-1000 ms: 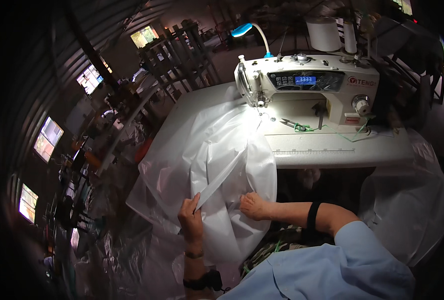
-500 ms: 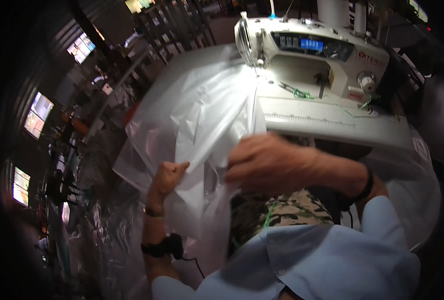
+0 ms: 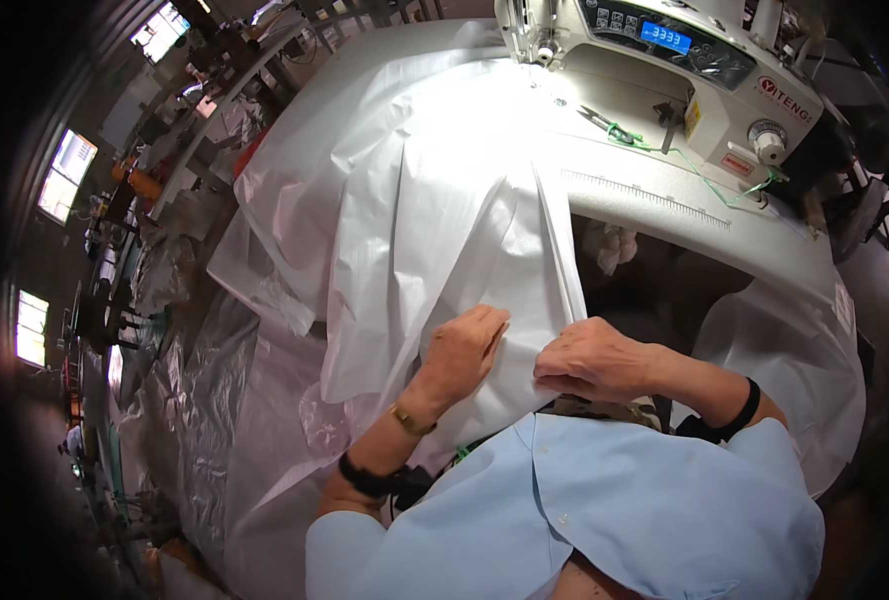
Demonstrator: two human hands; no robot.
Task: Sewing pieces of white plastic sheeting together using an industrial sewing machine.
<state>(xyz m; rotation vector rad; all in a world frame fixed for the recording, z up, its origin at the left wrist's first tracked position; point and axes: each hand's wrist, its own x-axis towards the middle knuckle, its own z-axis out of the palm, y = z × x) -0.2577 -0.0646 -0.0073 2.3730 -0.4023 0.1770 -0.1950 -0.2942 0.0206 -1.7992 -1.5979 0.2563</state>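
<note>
A large sheet of white cloth is spread over the pale desk and hangs off its near edge down toward the person's lap. The left hand lies on the lower part of the cloth, its fingers stretched forward and close together, pressing flat on the cloth rather than gripping it. The right hand sits just beside it on the cloth's right edge, knuckles up and fingers curled under, pinching the edge of the cloth where a narrow folded strip runs up toward the desk. The two hands are near each other but not touching. A gold bracelet and a dark band are on the left wrist, and a dark band is on the right wrist; both sleeves are light blue. At the far side of the desk stands a white sewing machine with a blue lit display, and the top of the cloth reaches up beside its needle end. A green thread lies on the desk in front of the machine. To the left, clear plastic sheeting covers the floor.
</note>
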